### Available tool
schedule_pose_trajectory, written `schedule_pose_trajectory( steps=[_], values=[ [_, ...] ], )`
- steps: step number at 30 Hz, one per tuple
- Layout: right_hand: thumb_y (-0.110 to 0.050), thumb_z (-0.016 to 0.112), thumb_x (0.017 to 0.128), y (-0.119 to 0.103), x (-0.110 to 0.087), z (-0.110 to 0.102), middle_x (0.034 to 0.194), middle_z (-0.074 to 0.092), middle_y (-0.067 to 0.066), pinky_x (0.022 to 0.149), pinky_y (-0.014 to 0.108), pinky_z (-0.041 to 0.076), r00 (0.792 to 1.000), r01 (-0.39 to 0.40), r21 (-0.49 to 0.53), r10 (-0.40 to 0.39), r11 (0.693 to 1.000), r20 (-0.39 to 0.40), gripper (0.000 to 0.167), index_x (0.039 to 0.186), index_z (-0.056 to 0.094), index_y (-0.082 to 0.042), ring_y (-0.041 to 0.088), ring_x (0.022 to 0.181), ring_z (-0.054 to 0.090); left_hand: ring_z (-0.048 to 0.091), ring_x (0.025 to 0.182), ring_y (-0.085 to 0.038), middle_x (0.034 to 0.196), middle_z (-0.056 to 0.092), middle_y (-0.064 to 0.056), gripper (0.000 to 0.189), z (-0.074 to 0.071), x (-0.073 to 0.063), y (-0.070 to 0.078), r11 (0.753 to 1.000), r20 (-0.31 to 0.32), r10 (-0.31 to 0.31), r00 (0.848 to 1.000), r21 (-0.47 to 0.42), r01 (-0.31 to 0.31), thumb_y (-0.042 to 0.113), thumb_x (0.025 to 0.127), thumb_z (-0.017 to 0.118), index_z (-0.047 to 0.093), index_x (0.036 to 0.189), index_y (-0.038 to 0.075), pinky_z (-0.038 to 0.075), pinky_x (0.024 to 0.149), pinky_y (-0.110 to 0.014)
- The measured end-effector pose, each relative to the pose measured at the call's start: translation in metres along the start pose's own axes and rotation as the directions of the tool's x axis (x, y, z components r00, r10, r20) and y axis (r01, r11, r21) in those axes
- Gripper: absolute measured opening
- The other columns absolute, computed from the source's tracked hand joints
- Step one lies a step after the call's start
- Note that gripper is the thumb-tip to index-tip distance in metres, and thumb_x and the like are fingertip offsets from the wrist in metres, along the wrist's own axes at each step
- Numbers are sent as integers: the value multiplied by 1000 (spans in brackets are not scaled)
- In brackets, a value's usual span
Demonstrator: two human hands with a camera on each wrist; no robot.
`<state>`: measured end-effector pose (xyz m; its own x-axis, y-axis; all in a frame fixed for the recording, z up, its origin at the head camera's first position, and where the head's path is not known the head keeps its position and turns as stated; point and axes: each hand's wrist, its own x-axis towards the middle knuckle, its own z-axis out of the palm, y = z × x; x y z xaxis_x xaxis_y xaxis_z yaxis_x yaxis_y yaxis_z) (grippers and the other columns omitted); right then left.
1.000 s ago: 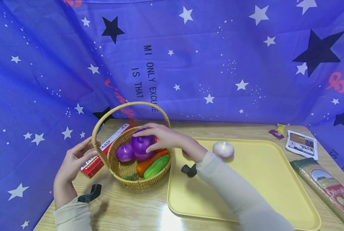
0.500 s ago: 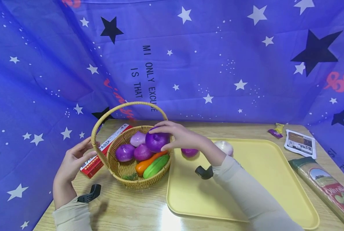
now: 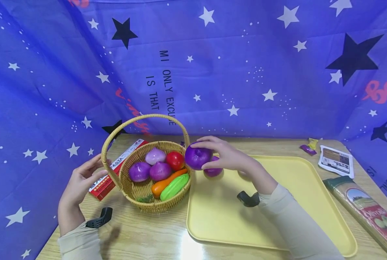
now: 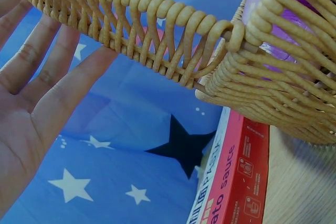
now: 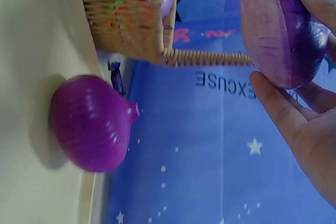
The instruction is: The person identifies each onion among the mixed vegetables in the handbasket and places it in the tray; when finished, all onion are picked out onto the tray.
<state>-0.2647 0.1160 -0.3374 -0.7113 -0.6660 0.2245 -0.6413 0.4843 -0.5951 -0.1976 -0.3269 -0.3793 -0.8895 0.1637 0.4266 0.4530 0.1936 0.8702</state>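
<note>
My right hand (image 3: pixel 229 155) holds a purple onion (image 3: pixel 198 158) between thumb and fingers, above the tray's left edge beside the basket. In the right wrist view, this onion (image 5: pixel 275 30) has a paler side. Below it, another purple onion (image 3: pixel 213 172) lies on the yellow tray (image 3: pixel 245 224). My left hand (image 3: pixel 77 184) is at the left of the wicker basket's handle (image 3: pixel 106 153), its fairly straight fingers touching it. Inside the basket (image 3: pixel 157 207) are several purple onions (image 3: pixel 160 171), a tomato (image 3: pixel 175 160), a carrot (image 3: pixel 164 185) and a green cucumber-like vegetable (image 3: pixel 175 187).
A red pasta box (image 3: pixel 102 187) lies behind and left of the basket. A pale onion (image 3: pixel 243 175) on the tray is mostly hidden by my right wrist. At the right are a green-and-red packet (image 3: pixel 369 213), a white pouch (image 3: pixel 336 161) and small candies (image 3: pixel 308 148).
My right hand has lifted the purple onion out of the basket and carried it right, toward the tray. The tomato has come into view. My left hand has stayed at the handle.
</note>
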Motion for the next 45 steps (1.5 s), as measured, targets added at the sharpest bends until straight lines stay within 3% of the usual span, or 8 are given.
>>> schedule_pose_trajectory(
  steps=[5,16,26,32,45],
  values=[
    [-31,79,75,9,-16,-10,144,41,8,100,50,47,997,-53,28,54,998,-48,65,134,52,-27,33,129,45,62,105,1,112,68,8,52,0,0,-2,999,26,36,999,-29,-35,-15,87,52,45,137,-3,50,88,-12],
    [-23,78,75,33,-47,-35,143,42,14,94,49,51,981,-114,-17,110,993,-158,65,135,52,-20,35,128,43,62,105,0,111,68,6,51,0,0,-1,1000,2,9,1000,-29,-9,-15,86,53,45,136,-6,50,87,-12],
    [-23,77,77,52,-74,-48,148,36,16,105,61,36,969,-161,20,162,987,-189,67,138,49,-19,40,137,32,63,103,1,110,69,9,50,1,0,0,999,8,25,1000,-33,-24,-16,86,52,43,135,-9,50,87,-11],
    [-19,77,77,58,-82,-52,147,35,19,102,58,41,963,-166,44,172,985,-207,68,138,47,-14,42,134,35,62,105,0,111,68,10,52,0,-1,-1,998,18,29,999,-49,-28,-17,86,51,46,136,-3,50,87,-12],
    [-15,75,79,60,-95,-62,147,34,22,101,61,40,953,-181,47,187,982,-237,64,137,48,-10,45,134,33,62,106,-1,113,68,7,52,1,0,0,998,28,35,999,-59,-33,-17,86,51,43,136,-7,50,88,-12]
  ],
)
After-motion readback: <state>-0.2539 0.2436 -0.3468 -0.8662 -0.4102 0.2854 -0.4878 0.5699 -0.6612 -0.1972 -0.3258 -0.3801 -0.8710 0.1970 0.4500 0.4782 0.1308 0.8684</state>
